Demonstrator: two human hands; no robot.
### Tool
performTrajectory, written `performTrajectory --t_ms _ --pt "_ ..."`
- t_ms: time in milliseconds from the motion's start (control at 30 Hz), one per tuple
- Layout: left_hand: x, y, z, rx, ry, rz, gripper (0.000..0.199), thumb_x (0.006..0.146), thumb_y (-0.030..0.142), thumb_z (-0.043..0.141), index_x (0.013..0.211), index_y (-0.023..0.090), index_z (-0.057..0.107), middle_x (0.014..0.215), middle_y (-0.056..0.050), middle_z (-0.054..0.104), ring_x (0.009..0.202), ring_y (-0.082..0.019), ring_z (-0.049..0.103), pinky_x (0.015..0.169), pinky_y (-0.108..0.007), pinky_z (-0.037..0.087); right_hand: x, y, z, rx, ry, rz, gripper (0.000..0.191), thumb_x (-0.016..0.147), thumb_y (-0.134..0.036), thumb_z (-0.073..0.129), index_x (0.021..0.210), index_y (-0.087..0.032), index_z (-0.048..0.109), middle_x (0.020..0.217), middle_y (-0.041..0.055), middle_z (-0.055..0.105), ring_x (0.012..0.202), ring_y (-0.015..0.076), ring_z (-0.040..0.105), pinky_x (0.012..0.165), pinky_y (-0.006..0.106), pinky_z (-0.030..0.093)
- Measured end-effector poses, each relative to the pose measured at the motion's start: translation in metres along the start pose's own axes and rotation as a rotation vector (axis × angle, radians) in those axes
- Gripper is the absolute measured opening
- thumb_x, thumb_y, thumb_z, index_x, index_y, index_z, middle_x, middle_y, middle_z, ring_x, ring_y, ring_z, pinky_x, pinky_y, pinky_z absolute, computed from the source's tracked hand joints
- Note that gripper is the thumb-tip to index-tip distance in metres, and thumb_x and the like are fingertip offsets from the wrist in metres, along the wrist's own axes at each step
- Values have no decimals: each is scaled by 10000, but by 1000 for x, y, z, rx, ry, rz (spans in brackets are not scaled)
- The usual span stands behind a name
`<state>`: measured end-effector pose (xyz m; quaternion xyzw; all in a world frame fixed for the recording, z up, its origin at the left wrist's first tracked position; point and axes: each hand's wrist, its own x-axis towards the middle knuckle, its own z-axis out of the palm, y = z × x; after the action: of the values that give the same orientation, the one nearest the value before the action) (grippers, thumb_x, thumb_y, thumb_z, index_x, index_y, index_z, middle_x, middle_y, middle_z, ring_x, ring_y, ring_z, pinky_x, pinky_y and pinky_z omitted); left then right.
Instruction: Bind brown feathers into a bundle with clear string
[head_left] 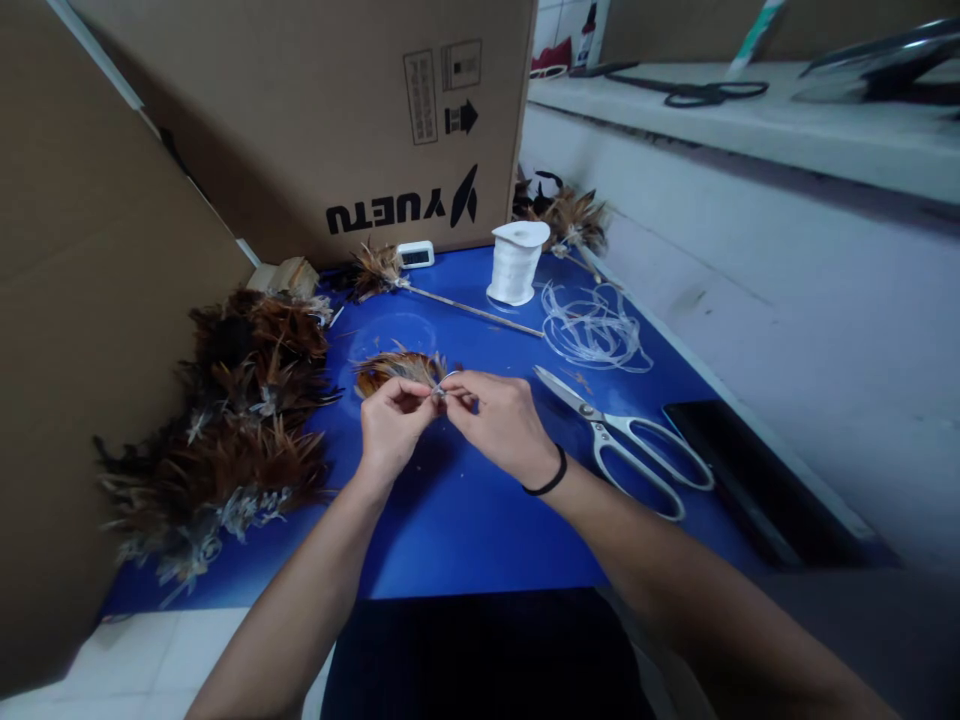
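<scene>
Over the middle of the blue table, my left hand (396,420) and my right hand (501,415) meet fingertip to fingertip at the base of a brown feather bunch (397,372). Both hands are closed in a pinch there. A bit of whitish tie shows between the fingertips; its exact path is hidden. The feathers fan out to the left and away from me. Large white-handled scissors (626,435) lie to the right of my right hand, blades slightly apart. Beyond them is a loose tangle of clear ribbon (596,328).
A pile of feather bunches (247,430) covers the left side of the blue table (480,540). Behind stand a white spool (517,265), a small digital display (415,255) and a feathered stick (472,308). A cardboard box (300,110) walls the back; a dark tray (757,480) lies right.
</scene>
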<state>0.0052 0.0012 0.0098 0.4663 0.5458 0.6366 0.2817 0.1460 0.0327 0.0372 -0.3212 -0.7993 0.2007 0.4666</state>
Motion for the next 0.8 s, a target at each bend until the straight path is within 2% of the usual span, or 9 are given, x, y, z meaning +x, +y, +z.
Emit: performTrajectory --t_ms 200,367,533,600,667,733,800 --pt "-4 2 -2 278 31 274 68 679 183 674 732 155 641 722 -10 669 654 -119 640 637 -242 539 -2 -3 2 14 19 44 144 733 -114 562 765 -195 677 701 9 693 628 123 635 635 229 483" --pt "-6 8 -2 448 37 535 44 714 141 640 753 161 641 770 -24 667 708 -116 634 641 -230 540 0 -5 1 187 -20 237 121 696 -127 594 747 -192 683 649 -6 691 585 119 640 603 225 492" --pt "-6 13 -3 478 66 690 99 697 93 657 768 160 635 775 -30 665 711 -112 635 603 -208 536 2 -4 -2 414 -110 375 79 691 -182 620 761 -165 654 633 -2 664 553 107 612 561 220 482" --pt "-5 14 -5 484 71 731 124 686 81 665 776 160 632 781 -32 667 718 -115 637 601 -208 537 4 -3 -5 447 -164 359 84 714 -235 625 756 -163 636 609 -11 640 529 97 586 547 218 469" --pt "-5 15 -7 487 65 769 141 680 69 667 780 160 628 782 -32 670 728 -117 639 602 -207 536 7 -2 -10 389 -148 307 134 758 -296 602 729 -167 625 616 -9 628 553 100 574 563 228 461" --pt "-5 16 -8 499 64 801 148 678 61 664 779 162 626 777 -28 673 736 -118 641 617 -212 537 11 0 -16 286 -23 217 190 807 -320 559 708 -169 620 731 22 652 681 125 598 648 259 473" --pt "-5 17 -9 510 65 816 145 680 63 662 779 164 627 776 -27 676 739 -120 643 626 -216 536 15 2 -21 223 96 98 171 841 -286 522 765 -177 629 907 51 660 875 158 599 793 310 469"
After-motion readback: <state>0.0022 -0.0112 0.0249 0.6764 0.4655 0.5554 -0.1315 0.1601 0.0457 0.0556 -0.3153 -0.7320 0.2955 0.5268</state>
